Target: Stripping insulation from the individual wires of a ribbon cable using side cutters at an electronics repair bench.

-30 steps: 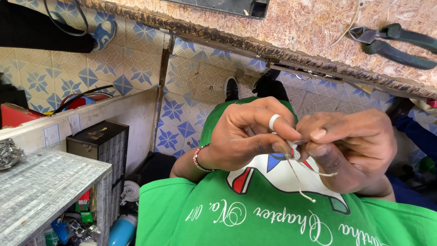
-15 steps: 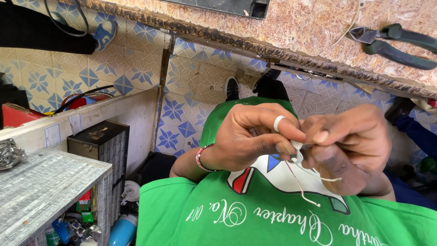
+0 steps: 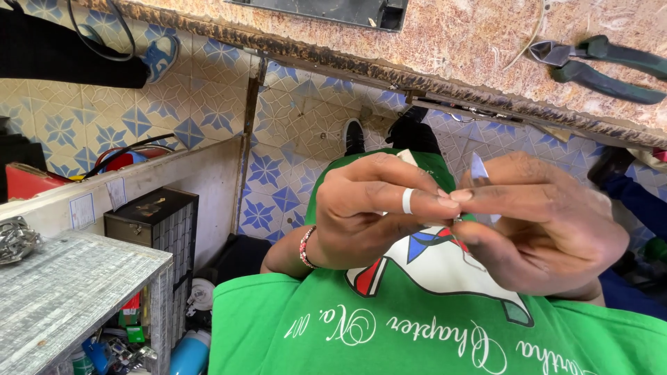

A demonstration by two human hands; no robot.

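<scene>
A green shirt (image 3: 431, 333) with a white, red and blue emblem was seen nearest the camera, filling the lower part of the view. Just above it, the left hand (image 3: 372, 208) and the right hand (image 3: 542, 222) were held together in front of the chest, fingertips meeting. A white ring (image 3: 408, 201) was worn on a finger of the left hand, and a beaded bracelet (image 3: 304, 246) on its wrist. The grip of each hand was closed to a pinch at the fingertips, where a thin pale wire (image 3: 460, 219) was held between them; only a short piece of it could be seen, and a small pale piece (image 3: 478, 169) showed above the right hand's fingers. What that piece was could not be told.

To the left, a grey surface (image 3: 62, 298) was seen with a metal object (image 3: 15, 239) on it, and a small black drawer cabinet (image 3: 156, 222) stood just beyond. Farther off, a blue-patterned tiled floor (image 3: 208, 118) was visible. At the far edge, a speckled surface (image 3: 451, 35) carried a pair of dark-handled pliers (image 3: 597, 62).
</scene>
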